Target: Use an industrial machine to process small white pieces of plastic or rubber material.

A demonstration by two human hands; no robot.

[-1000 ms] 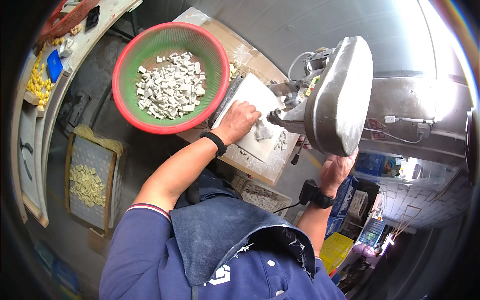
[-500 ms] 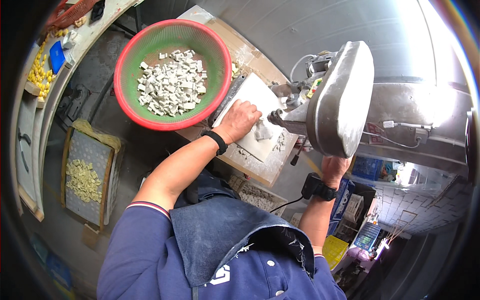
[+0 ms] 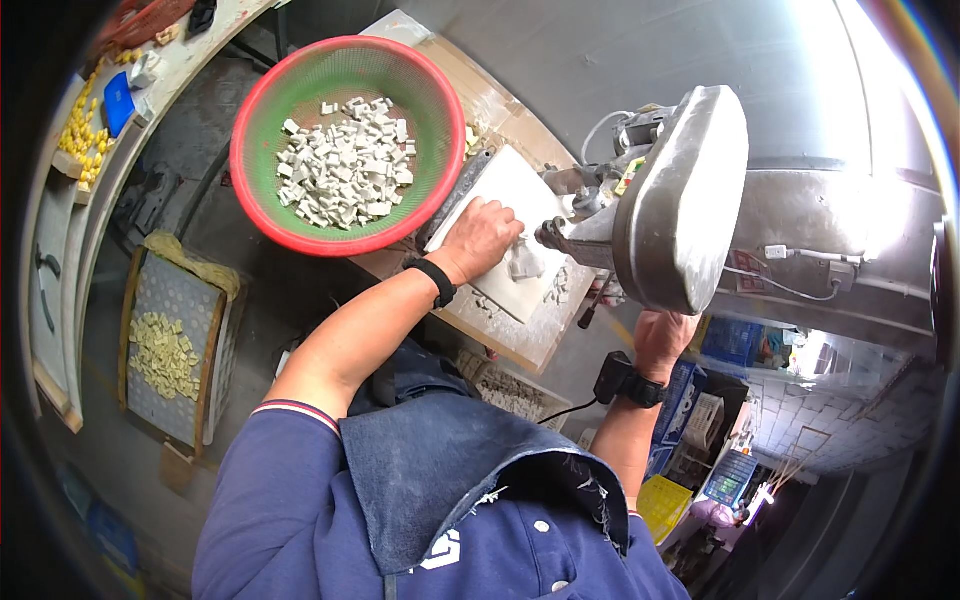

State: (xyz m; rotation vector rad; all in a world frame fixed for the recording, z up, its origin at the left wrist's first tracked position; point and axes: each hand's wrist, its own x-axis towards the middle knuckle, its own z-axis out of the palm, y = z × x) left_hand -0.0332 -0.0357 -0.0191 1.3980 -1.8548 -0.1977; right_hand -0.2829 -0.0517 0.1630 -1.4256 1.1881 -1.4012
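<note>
My left hand [image 3: 484, 240] rests on a white board [image 3: 516, 185] under the drill press, its fingers curled and closed. Whatever they may pinch is too small or hidden to name. Beside the fingertips sits a small pale block [image 3: 526, 262] on the board. The drill press [image 3: 685, 200], with its long grey metal cover, stands just right of that hand. My right hand [image 3: 662, 338] is raised at the near end of this cover, which hides its fingers. Left of the board, a red-rimmed green basket [image 3: 246, 190] holds many small off-white pieces [image 3: 350, 165].
Grey crumbs [image 3: 558, 285] and dust lie on the wooden worktable [image 3: 510, 338]. At lower left, a framed tray [image 3: 205, 365] bears pale yellow pieces. A shelf [image 3: 150, 110] with yellow bits runs along the left. A cable [image 3: 575, 408] hangs from my right wrist device.
</note>
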